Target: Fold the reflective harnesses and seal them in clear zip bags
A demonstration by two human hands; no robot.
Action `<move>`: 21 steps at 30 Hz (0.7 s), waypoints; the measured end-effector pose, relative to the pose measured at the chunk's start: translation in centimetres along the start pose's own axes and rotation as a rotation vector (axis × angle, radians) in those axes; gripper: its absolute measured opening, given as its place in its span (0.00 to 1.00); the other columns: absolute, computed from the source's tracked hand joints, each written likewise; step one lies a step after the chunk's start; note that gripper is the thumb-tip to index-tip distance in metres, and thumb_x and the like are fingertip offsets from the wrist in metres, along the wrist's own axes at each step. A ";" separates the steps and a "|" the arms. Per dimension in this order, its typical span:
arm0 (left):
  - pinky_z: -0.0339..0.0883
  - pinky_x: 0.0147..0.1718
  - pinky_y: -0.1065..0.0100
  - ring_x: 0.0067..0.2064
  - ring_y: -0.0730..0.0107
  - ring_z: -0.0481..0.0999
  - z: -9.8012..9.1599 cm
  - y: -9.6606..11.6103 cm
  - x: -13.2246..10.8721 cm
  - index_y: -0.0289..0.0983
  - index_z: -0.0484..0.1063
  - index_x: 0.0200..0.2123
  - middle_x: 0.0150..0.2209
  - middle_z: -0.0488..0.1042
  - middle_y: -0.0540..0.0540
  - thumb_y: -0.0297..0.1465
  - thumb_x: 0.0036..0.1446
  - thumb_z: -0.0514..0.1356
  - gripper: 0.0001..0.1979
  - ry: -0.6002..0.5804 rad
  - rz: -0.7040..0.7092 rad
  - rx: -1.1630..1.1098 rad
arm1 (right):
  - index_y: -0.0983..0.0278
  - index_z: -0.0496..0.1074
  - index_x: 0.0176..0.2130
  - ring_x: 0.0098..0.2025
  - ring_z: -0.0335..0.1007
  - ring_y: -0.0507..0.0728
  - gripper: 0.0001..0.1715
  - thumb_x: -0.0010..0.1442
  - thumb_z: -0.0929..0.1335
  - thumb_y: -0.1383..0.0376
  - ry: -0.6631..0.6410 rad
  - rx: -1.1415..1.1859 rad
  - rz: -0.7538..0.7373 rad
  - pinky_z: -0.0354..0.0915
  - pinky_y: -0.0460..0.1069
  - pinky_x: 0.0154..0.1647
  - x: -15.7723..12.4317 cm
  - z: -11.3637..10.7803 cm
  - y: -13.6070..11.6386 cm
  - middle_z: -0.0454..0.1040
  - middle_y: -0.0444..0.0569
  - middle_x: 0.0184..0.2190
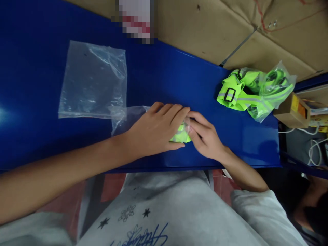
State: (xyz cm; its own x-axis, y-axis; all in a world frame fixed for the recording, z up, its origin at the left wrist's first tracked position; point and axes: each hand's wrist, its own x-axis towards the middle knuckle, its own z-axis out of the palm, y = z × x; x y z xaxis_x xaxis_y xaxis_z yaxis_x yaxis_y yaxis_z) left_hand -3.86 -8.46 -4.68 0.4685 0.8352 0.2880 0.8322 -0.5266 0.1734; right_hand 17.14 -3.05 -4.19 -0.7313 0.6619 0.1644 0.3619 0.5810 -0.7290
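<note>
A clear plastic bag [130,114] with a folded neon-yellow reflective strap [180,135] inside lies near the front edge of the blue table. My left hand [159,128] rests flat over the bag, fingers stretched out, and covers most of it. At the bag's right end, my right hand [205,135] pinches the plastic edge between thumb and fingers. Much of the strap is hidden beneath my left hand. Beyond my left forearm lies a flat clear plastic bag [94,82] with nothing visible in it.
More neon-yellow reflective straps [238,94] with black buckles, partly in clear bags, lie at the back right. A small cardboard box [292,111] stands beside them. Large brown cardboard [189,30] borders the table's far edge. White cables [315,152] hang at the right.
</note>
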 end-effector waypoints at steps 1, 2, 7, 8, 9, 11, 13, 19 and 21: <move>0.69 0.50 0.51 0.55 0.41 0.76 -0.1 0.0 0.0 0.25 0.62 0.65 0.59 0.74 0.28 0.48 0.61 0.65 0.40 -0.002 -0.010 0.002 | 0.59 0.75 0.53 0.59 0.73 0.59 0.14 0.73 0.65 0.58 0.047 0.083 0.064 0.72 0.57 0.60 0.0 -0.1 0.3 0.75 0.53 0.57; 0.69 0.50 0.51 0.55 0.41 0.76 -0.2 0.0 0.0 0.25 0.62 0.65 0.59 0.74 0.28 0.48 0.61 0.66 0.40 -0.004 -0.018 0.003 | 0.59 0.73 0.52 0.55 0.76 0.58 0.13 0.72 0.67 0.57 0.105 0.173 0.138 0.74 0.55 0.56 0.1 -0.2 0.7 0.76 0.51 0.53; 0.69 0.52 0.51 0.56 0.41 0.77 -0.1 0.0 0.0 0.27 0.63 0.65 0.58 0.74 0.29 0.45 0.61 0.66 0.38 -0.008 -0.029 -0.016 | 0.62 0.74 0.41 0.36 0.75 0.51 0.14 0.67 0.73 0.54 0.114 0.316 0.325 0.70 0.46 0.36 0.0 -0.9 1.8 0.77 0.44 0.34; 0.69 0.53 0.51 0.56 0.41 0.77 -0.2 0.0 0.0 0.27 0.63 0.65 0.59 0.74 0.29 0.45 0.62 0.65 0.37 -0.008 -0.034 -0.022 | 0.63 0.76 0.41 0.35 0.75 0.50 0.14 0.67 0.73 0.55 0.096 0.311 0.319 0.69 0.45 0.35 -0.1 -1.1 1.6 0.78 0.44 0.35; 0.69 0.53 0.51 0.57 0.41 0.77 -0.2 0.0 0.0 0.26 0.63 0.66 0.59 0.74 0.29 0.45 0.62 0.65 0.37 -0.005 -0.040 -0.026 | 0.63 0.77 0.43 0.34 0.74 0.50 0.13 0.67 0.72 0.55 0.088 0.318 0.309 0.69 0.45 0.34 -0.2 -1.2 1.3 0.79 0.44 0.36; 0.70 0.53 0.50 0.57 0.40 0.77 -0.4 0.0 0.0 0.26 0.63 0.66 0.60 0.74 0.29 0.45 0.62 0.64 0.38 0.000 -0.049 -0.028 | 0.64 0.78 0.46 0.33 0.73 0.49 0.12 0.69 0.71 0.58 0.062 0.350 0.278 0.67 0.44 0.33 -0.3 -1.5 0.3 0.79 0.44 0.37; 0.71 0.51 0.49 0.56 0.40 0.78 -0.7 0.2 0.1 0.26 0.64 0.65 0.59 0.75 0.29 0.46 0.62 0.63 0.38 0.004 -0.041 -0.013 | 0.64 0.77 0.46 0.35 0.72 0.49 0.10 0.71 0.69 0.61 0.023 0.373 0.202 0.67 0.44 0.34 -0.4 -1.6 -0.6 0.79 0.45 0.38; 0.73 0.42 0.52 0.47 0.45 0.81 -1.0 0.9 0.0 0.27 0.65 0.65 0.53 0.79 0.31 0.44 0.69 0.56 0.31 0.012 0.062 0.092 | 0.67 0.72 0.41 0.37 0.70 0.50 0.13 0.74 0.65 0.61 -0.244 0.529 -0.044 0.69 0.46 0.41 -0.4 -0.8 -1.5 0.74 0.47 0.35; 0.73 0.40 0.54 0.45 0.47 0.82 -1.0 1.0 0.0 0.28 0.65 0.65 0.51 0.80 0.32 0.45 0.70 0.55 0.31 0.033 0.078 0.107 | 0.68 0.71 0.40 0.37 0.71 0.51 0.14 0.73 0.68 0.59 -0.265 0.510 -0.100 0.69 0.47 0.41 -0.3 -0.4 -1.4 0.75 0.47 0.35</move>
State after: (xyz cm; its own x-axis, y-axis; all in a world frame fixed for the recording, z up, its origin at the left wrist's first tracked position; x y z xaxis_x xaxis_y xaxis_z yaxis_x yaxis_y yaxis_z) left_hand -3.33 -9.17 -3.58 0.5242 0.7861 0.3273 0.8215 -0.5681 0.0488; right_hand 17.10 -3.85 -2.95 -0.8911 0.4364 0.1248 0.0076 0.2893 -0.9572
